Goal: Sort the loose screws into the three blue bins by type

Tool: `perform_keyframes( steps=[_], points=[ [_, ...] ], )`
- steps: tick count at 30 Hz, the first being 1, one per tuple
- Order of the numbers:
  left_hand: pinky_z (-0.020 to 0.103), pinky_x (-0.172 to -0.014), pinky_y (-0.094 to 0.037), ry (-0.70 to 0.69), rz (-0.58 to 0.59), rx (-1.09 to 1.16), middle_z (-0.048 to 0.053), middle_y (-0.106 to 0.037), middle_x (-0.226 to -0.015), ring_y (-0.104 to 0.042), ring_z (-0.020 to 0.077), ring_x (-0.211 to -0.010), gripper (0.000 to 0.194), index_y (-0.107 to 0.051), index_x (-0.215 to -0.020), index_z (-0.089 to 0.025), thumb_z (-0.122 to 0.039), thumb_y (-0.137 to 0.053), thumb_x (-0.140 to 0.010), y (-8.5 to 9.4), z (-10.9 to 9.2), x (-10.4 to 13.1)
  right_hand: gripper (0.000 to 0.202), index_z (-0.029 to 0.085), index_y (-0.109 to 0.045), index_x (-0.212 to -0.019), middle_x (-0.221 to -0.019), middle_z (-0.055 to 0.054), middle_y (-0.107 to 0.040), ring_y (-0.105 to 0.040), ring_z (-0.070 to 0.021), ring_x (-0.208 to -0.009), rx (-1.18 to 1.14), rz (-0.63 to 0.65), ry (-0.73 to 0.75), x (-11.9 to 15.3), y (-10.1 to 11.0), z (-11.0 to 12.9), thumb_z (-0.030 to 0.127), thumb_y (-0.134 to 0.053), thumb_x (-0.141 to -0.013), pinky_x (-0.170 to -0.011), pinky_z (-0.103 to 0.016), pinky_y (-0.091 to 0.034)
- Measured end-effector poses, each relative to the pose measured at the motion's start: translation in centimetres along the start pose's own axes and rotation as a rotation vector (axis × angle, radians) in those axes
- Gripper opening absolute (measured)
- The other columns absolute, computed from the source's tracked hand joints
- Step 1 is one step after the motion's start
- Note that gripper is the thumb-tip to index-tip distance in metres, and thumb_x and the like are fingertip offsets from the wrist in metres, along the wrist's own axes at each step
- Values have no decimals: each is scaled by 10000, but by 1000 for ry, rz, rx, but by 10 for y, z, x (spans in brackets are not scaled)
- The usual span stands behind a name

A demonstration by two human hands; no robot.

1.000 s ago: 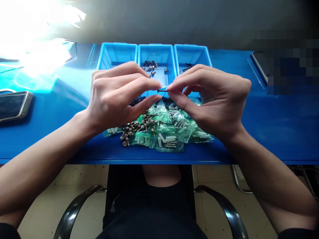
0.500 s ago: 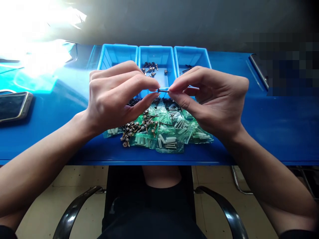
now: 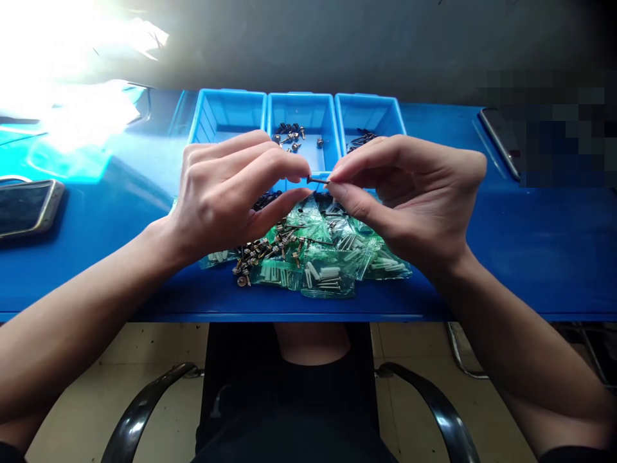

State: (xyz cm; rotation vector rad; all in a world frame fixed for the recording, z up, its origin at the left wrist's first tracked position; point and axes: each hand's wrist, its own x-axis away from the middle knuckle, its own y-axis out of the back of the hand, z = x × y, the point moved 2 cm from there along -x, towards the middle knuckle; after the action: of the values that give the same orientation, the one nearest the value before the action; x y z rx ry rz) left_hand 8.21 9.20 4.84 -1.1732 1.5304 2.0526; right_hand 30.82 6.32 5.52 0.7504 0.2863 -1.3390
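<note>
A thin dark screw (image 3: 318, 181) lies nearly level above the blue table, its head to the left. My right hand (image 3: 419, 199) pinches its right end between thumb and forefinger. My left hand (image 3: 226, 190) is open around the screw's head, thumb and forefinger apart; whether the forefinger touches the head I cannot tell. Below the hands are a heap of hex-head screws (image 3: 260, 251), dark screws (image 3: 322, 199) partly hidden by my fingers, and green plastic packets (image 3: 329, 290) holding white wall plugs and screws.
Three blue bins stand side by side at the back: the left bin (image 3: 231, 96), the middle bin (image 3: 301, 99) with several hex-head screws, the right bin (image 3: 369, 103) with dark screws. A phone (image 3: 29, 209) lies at left, another phone (image 3: 499, 141) at right. The table's front edge (image 3: 308, 317) runs below.
My left thumb and forefinger have parted from the screw's head. The screw stays in my right hand, tilted slightly. My left hand has shifted a little to the right.
</note>
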Motion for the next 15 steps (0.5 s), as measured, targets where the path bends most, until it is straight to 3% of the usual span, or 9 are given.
perform_keyframes(
  steps=[4, 7, 11, 15],
  points=[
    [335, -696, -592, 36, -18, 19, 5, -783, -958, -783, 196, -857, 93, -660, -1156, -235, -277, -679, -1075, 0, -2, 0, 189, 387, -821, -1016, -1045, -9, -830, -796, -308, -939, 85, 18, -75, 6, 2, 1, 214, -760, -969, -852, -505, -739],
    [333, -701, -579, 37, -3, 18, 13, -755, -917, -776, 197, -869, 93, -678, -1108, -238, -308, -714, -1058, -1, -3, 1, 223, 422, -835, -1055, -1072, -4, -834, -796, -333, -952, 133, 16, -82, 9, 3, 1, 240, -747, -963, -879, -543, -733],
    [330, -684, -570, 48, 20, 30, 2, -760, -925, -761, 184, -842, 124, -665, -1147, -259, -370, -664, -1092, -2, -2, 1, 308, 442, -841, -1105, -1083, 1, -838, -793, -337, -964, 137, 16, -67, 10, 4, 0, 201, -740, -942, -874, -554, -729],
    [324, -635, -548, -13, 9, -5, 25, -764, -896, -745, 182, -794, 124, -669, -1125, -204, -319, -628, -1104, -1, -2, 0, 321, 430, -828, -1098, -1088, 6, -835, -793, -320, -956, 116, 46, -50, 9, 4, 1, 165, -724, -950, -847, -539, -723]
  ],
)
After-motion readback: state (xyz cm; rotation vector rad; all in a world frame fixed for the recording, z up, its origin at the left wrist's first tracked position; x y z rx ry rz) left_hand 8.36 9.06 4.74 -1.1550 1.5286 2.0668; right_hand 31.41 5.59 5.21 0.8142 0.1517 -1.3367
